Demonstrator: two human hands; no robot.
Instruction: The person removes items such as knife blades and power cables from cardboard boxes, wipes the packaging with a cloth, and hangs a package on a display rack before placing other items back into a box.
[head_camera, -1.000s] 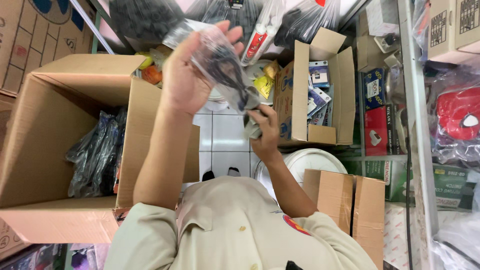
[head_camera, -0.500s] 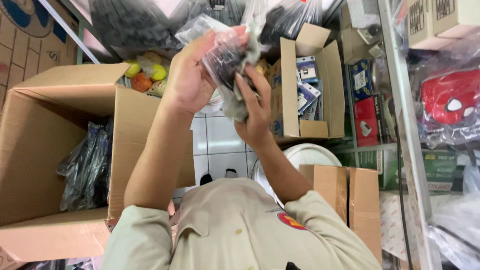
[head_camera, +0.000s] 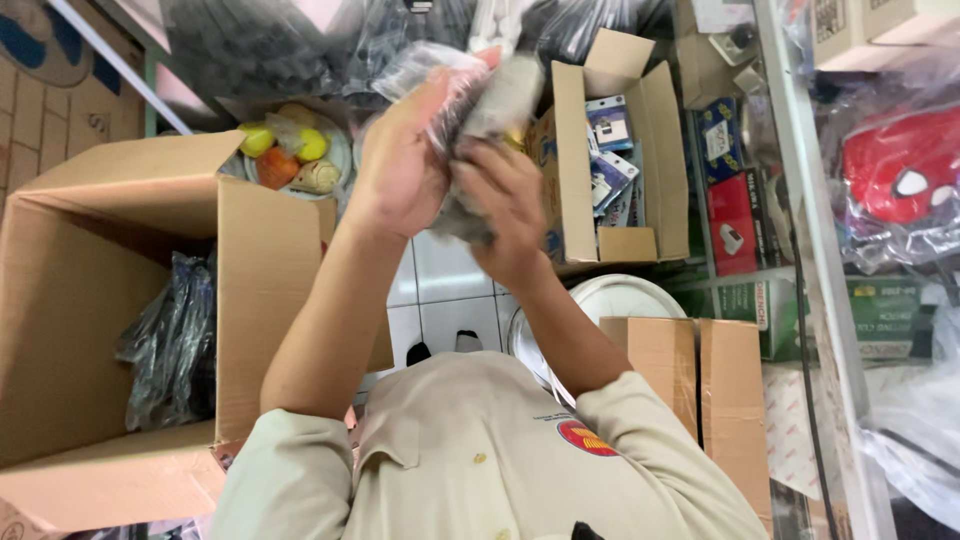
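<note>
Both of my hands are raised in front of me around a clear plastic bag (head_camera: 497, 102) with dark items inside. My left hand (head_camera: 398, 165) grips the bag's left side, fingers curled over the crinkled plastic. My right hand (head_camera: 508, 198) clasps the lower right part of the same bag, close against the left hand. The bag's contents are blurred and partly hidden by my fingers. My beige short-sleeved shirt (head_camera: 470, 460) fills the bottom of the view.
A large open cardboard box (head_camera: 110, 200) at left holds dark plastic-wrapped bundles (head_camera: 172, 340). A plate of fruit (head_camera: 290, 155) lies beyond it. A smaller open box (head_camera: 572, 130) holds small packets. A white round lid (head_camera: 615, 300), a closed carton (head_camera: 700, 380) and a shelf with a red mask package (head_camera: 900, 180) are at right.
My right hand has risen from below the bag and closed on it beside my left hand. Both hands have drawn together with the bag between them.
</note>
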